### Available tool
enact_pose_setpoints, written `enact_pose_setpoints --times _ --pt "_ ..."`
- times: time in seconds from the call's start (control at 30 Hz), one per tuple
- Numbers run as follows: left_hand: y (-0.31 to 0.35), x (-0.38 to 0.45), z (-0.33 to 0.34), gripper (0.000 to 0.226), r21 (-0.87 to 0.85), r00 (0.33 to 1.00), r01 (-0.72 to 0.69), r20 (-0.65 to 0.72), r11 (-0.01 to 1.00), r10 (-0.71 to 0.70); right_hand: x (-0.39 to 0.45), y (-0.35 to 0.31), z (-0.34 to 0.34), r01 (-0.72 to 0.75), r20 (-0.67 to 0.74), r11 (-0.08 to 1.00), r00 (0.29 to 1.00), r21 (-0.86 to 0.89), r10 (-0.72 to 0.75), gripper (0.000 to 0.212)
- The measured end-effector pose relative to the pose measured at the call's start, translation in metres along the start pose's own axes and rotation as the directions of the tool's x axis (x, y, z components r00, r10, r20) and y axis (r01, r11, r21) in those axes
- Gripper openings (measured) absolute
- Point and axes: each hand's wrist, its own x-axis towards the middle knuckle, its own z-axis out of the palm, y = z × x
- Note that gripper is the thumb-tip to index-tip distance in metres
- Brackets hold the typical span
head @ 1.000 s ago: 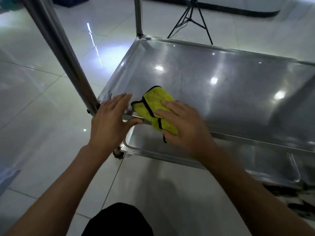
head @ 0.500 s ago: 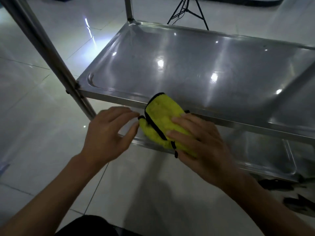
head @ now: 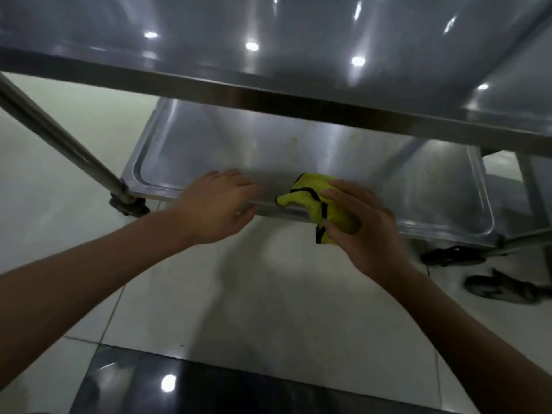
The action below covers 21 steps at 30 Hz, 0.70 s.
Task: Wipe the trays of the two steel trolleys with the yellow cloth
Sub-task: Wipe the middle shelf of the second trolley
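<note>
Yellow cloth (head: 316,201) bunched in right hand (head: 364,222) grip, long axis up-left across lower tray (head: 448,210) rim.

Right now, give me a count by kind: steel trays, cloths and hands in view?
Steel trays: 2, upper tray, lower tray
Yellow cloth: 1
Hands: 2, left hand, right hand
Total: 5

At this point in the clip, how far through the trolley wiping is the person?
Done: cannot be confirmed; the upper tray shows only glare. In hand: the right hand holds the yellow cloth at the lower tray's near rim, while the left hand rests on that rim. Left: the lower tray's faint specks, and the second trolley, which is not clearly in view.
</note>
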Motion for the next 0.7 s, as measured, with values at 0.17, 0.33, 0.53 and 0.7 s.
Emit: enact_pose_setpoints --times 0.17,0.33,0.53,0.7 --pt "0.023 0.025 0.04 0.033 -0.001 0.996 0.067 0.058 0.998 -0.066 -0.017 0.035 0.002 -0.22 -0.097 0.97 0.968 0.107 0.231 0.052" --pt "0.043 0.042 0.076 0.037 0.05 0.989 0.048 0.14 0.998 -0.055 -0.026 0.068 -0.007 -0.277 -0.185 0.939 0.931 0.203 0.315 0.047" --pt "0.075 0.047 0.101 0.05 0.05 0.978 0.15 0.138 0.987 -0.155 -0.017 0.083 -0.027 -0.252 -0.237 0.956 0.93 0.149 0.282 0.039" --pt "0.097 0.07 0.122 0.042 -0.045 0.987 0.158 -0.005 0.986 -0.159 -0.01 0.101 -0.021 -0.153 -0.245 0.988 0.957 0.029 0.155 0.024"
